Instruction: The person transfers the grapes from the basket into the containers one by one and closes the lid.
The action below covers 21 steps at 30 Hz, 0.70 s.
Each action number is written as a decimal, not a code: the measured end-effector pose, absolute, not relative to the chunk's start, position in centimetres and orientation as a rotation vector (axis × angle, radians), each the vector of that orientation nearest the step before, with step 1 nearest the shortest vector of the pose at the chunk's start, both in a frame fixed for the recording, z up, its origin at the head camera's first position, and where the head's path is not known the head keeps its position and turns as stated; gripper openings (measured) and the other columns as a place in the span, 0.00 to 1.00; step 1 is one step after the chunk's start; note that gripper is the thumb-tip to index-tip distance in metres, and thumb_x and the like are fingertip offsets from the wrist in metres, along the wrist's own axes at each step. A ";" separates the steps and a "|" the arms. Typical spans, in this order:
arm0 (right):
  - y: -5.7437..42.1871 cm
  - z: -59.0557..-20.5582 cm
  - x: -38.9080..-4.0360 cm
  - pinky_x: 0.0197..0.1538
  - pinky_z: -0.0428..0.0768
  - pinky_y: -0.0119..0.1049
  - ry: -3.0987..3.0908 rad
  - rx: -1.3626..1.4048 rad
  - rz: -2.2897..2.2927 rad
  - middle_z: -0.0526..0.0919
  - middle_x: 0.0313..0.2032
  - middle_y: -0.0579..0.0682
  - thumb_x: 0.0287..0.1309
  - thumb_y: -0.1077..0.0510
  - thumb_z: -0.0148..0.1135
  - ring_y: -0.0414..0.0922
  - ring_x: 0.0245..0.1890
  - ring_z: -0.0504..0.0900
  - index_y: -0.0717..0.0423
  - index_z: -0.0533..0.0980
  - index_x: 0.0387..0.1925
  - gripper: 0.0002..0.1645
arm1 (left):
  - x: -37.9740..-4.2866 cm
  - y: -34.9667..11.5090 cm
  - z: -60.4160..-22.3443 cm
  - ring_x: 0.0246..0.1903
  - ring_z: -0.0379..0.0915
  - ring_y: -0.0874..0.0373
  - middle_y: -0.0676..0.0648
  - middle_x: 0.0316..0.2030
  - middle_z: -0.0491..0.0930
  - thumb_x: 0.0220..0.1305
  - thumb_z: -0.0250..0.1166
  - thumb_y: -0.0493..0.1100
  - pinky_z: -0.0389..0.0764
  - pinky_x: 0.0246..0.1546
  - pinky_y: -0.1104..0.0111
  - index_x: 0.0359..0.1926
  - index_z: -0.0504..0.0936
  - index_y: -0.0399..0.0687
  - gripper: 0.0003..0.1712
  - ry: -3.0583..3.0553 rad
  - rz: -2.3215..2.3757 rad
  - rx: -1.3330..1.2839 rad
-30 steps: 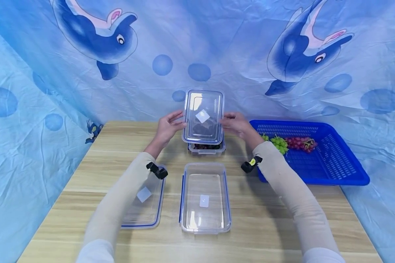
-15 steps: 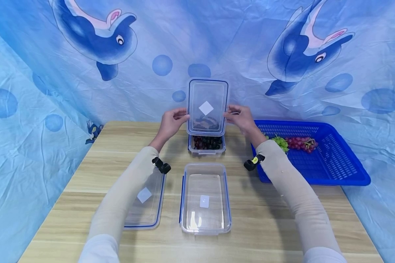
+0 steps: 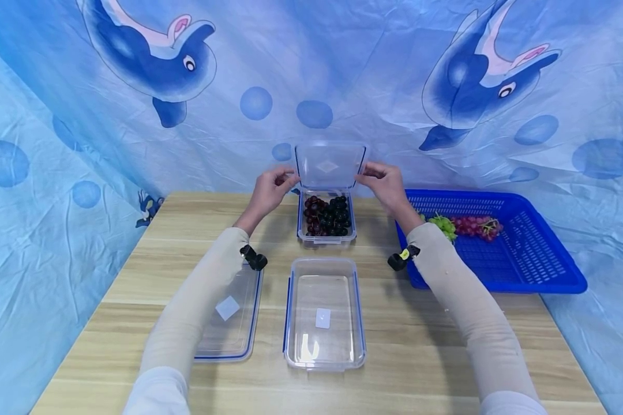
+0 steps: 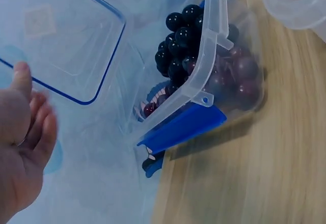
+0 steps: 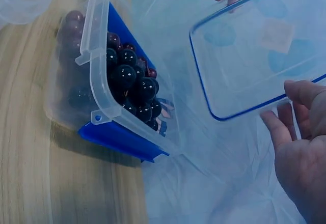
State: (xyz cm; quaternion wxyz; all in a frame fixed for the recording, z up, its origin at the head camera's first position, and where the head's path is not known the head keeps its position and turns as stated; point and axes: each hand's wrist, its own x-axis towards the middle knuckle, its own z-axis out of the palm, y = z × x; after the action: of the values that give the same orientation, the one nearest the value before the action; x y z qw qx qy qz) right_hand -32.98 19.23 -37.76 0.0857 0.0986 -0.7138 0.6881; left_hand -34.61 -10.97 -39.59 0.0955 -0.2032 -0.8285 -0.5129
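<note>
Both hands hold a clear rectangular lid [image 3: 332,164] with a blue seal, tilted up behind a small clear food container [image 3: 326,239]. The left hand [image 3: 268,191] pinches its left edge; the right hand [image 3: 387,187] pinches its right edge. In the right wrist view, the thumb [image 5: 301,90] lies on the lid's near side with the fingers behind. Red and black grapes [image 3: 327,217] fill much of the container. Its blue side clip [image 4: 183,127] hangs down in the left wrist view.
A larger clear container [image 3: 323,288] stands lidless nearer the front. Another blue-sealed lid [image 3: 233,328] lies left of it, partly under the left forearm. At right, a blue basket [image 3: 519,253] holds green grapes [image 3: 443,226] and red grapes [image 3: 477,227]. A dolphin-printed curtain [image 3: 363,69] hangs behind.
Both hands first raised the lid off the view of the small container, then tilted it back. The grapes, mostly hidden a second ago, now show fully. The other containers stay put.
</note>
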 end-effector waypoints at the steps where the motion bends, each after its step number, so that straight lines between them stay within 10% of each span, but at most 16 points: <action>1: 19.3 -37.9 -33.0 0.50 0.86 0.30 -2.127 0.302 2.046 0.85 0.42 0.44 0.58 0.67 0.72 0.38 0.44 0.84 0.66 0.83 0.54 0.21 | -34.6 -11.1 -39.7 0.45 0.85 0.43 0.37 0.46 0.87 0.74 0.63 0.47 0.86 0.49 0.57 0.60 0.81 0.37 0.22 -2.475 -1.574 -0.616; 10: 18.9 -38.8 -33.3 0.50 0.83 0.25 -2.149 0.367 1.876 0.82 0.57 0.64 0.58 0.76 0.66 0.51 0.59 0.82 0.75 0.82 0.48 0.14 | -34.1 -11.2 -40.4 0.52 0.83 0.53 0.30 0.69 0.69 0.76 0.55 0.33 0.83 0.59 0.63 0.71 0.65 0.26 0.27 -2.245 -2.509 -0.453; 21: 18.7 -38.9 -33.1 0.65 0.80 0.36 -2.200 0.140 2.310 0.72 0.67 0.70 0.64 0.75 0.57 0.56 0.66 0.76 0.74 0.68 0.67 0.30 | -33.8 -11.2 -41.1 0.65 0.71 0.36 0.29 0.72 0.63 0.70 0.63 0.31 0.82 0.59 0.64 0.75 0.59 0.28 0.37 -2.279 -2.508 -0.374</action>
State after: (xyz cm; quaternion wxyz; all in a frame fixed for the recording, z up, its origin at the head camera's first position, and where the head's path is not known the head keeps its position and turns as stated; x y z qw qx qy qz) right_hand -33.09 18.70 -38.91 -0.0257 0.0439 -0.6888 0.7232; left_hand -33.78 -11.22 -41.12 -0.1337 -0.1088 -0.6625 -0.7290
